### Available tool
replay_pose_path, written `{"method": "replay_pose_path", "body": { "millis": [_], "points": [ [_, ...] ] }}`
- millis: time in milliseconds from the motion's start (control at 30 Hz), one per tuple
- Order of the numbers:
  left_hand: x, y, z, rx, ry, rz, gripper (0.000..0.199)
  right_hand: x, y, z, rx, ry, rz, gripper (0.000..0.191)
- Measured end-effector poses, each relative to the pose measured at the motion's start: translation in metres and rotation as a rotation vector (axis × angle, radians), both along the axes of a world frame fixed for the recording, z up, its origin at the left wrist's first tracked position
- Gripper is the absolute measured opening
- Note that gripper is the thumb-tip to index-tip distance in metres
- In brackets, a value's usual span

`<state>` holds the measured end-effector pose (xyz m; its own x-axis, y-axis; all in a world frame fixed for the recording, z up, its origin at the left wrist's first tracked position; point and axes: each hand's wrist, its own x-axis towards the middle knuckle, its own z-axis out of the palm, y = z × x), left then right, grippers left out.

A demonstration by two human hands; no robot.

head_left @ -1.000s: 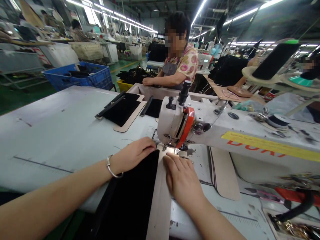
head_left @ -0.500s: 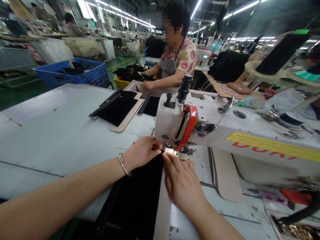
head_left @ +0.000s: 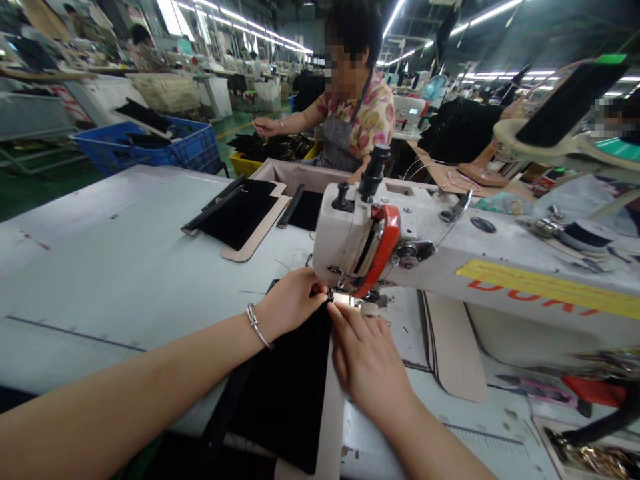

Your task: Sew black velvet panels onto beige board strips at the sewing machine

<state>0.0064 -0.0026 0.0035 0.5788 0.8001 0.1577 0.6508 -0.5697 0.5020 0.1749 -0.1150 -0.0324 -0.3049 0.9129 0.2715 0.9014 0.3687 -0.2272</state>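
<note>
A black fabric panel [head_left: 285, 380] with a beige border [head_left: 331, 400] lies under the head of a white sewing machine [head_left: 345, 230]. My left hand [head_left: 293, 303], with a metal bangle at the wrist, pinches the panel's far edge beside the presser foot, thumb against fingers. My right hand [head_left: 367, 353] lies on the beige border, fingers stretched forward with their tips close to the lit needle area. The needle itself is hidden. A dark strip [head_left: 225, 407] runs along the panel's left side.
Finished-looking black panels [head_left: 240, 220] lie beyond my left hand. Beige pieces [head_left: 455, 353] are stacked under the machine arm. A pink-handled tool [head_left: 547, 392] lies at right. Across the table stands a co-worker [head_left: 357, 120], near a blue crate [head_left: 175, 157] and a yellow bin [head_left: 245, 163].
The panel has slid forward under the machine, bringing its near edge into view. The co-worker's hand has moved left and up, and a black piece now sticks up in the blue crate.
</note>
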Motion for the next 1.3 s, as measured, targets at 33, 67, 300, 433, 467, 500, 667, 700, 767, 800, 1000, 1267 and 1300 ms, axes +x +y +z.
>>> {"method": "replay_pose_path", "body": {
  "millis": [33, 67, 300, 433, 467, 500, 667, 700, 767, 800, 1000, 1267, 1300],
  "points": [
    [-0.004, -0.005, -0.001, 0.038, 0.007, -0.019, 0.01, 0.001, -0.001, 0.0, 0.001, 0.014, 0.002, 0.053],
    [-0.008, -0.011, -0.001, 0.071, 0.02, -0.058, 0.013, 0.001, -0.001, -0.001, 0.003, 0.027, 0.001, 0.051],
    [-0.028, -0.039, -0.005, 0.112, 0.175, -0.257, 0.033, 0.002, -0.005, -0.001, 0.017, 0.022, -0.008, 0.05],
    [-0.023, -0.035, -0.008, 0.141, 0.199, -0.243, 0.031, 0.001, -0.003, -0.001, 0.02, 0.019, -0.013, 0.05],
    [-0.021, -0.034, -0.009, 0.155, 0.201, -0.238, 0.032, 0.001, -0.003, -0.002, 0.023, 0.02, -0.018, 0.05],
    [-0.02, -0.033, -0.009, 0.165, 0.206, -0.235, 0.033, 0.001, -0.003, -0.002, 0.027, 0.022, -0.021, 0.05],
    [-0.022, -0.038, -0.009, 0.179, 0.21, -0.268, 0.029, 0.001, -0.007, -0.001, 0.035, 0.034, -0.016, 0.047],
    [-0.023, -0.04, -0.009, 0.192, 0.203, -0.271, 0.029, 0.001, -0.007, 0.0, 0.033, 0.036, -0.012, 0.046],
    [-0.027, -0.043, -0.01, 0.217, 0.204, -0.269, 0.034, 0.001, -0.007, 0.001, 0.03, 0.038, -0.013, 0.047],
    [-0.028, -0.045, -0.01, 0.222, 0.217, -0.267, 0.036, 0.001, -0.007, 0.001, 0.029, 0.035, -0.016, 0.047],
    [-0.025, -0.041, -0.009, 0.205, 0.28, -0.28, 0.037, 0.0, -0.005, -0.001, 0.037, 0.027, -0.023, 0.049],
    [-0.037, -0.059, 0.004, 0.202, 0.254, -0.357, 0.035, 0.003, -0.005, -0.004, 0.052, 0.024, -0.023, 0.049],
    [-0.043, -0.068, 0.007, 0.198, 0.241, -0.404, 0.035, 0.003, -0.004, -0.004, 0.06, 0.024, -0.022, 0.048]
  ]
}}
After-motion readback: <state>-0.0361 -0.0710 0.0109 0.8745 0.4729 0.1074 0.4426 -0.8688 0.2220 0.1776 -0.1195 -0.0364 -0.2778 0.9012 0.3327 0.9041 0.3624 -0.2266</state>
